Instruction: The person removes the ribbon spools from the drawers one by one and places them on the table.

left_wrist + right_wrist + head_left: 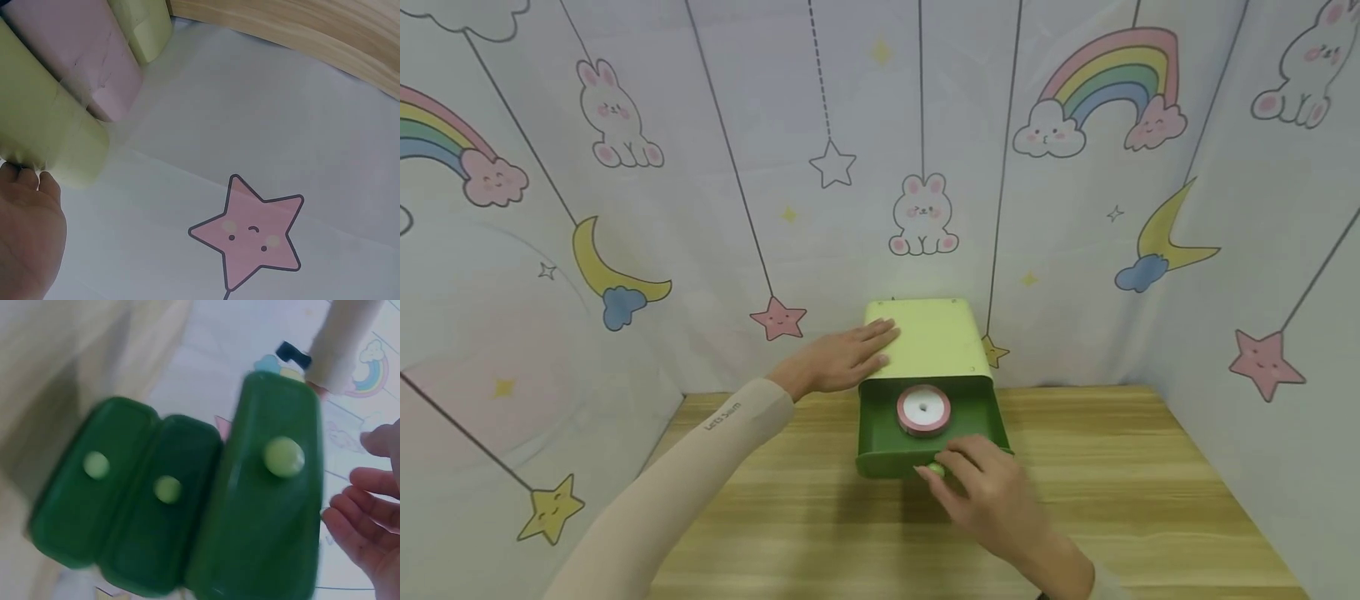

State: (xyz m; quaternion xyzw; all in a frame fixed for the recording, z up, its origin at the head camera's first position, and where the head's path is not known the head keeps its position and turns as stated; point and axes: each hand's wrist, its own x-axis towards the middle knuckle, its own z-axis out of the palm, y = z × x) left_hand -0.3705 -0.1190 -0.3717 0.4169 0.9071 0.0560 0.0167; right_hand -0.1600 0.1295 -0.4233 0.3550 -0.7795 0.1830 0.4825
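A small drawer cabinet with a pale yellow top stands against the back wall. Its top drawer, dark green, is pulled out and holds a roll of pink ribbon with a white centre. My left hand rests with extended fingers on the cabinet's top, toward its left side. Just by the drawer's front is my right hand, thumb and fingers near the round light green knob. In the right wrist view those fingers are loosely bent and apart from the knob.
Two lower drawers with matching knobs are closed beneath the top one. The cabinet's shell has a pink middle section. Under it is a wood-grain table, enclosed by a printed cloth backdrop with stars, moons and rabbits.
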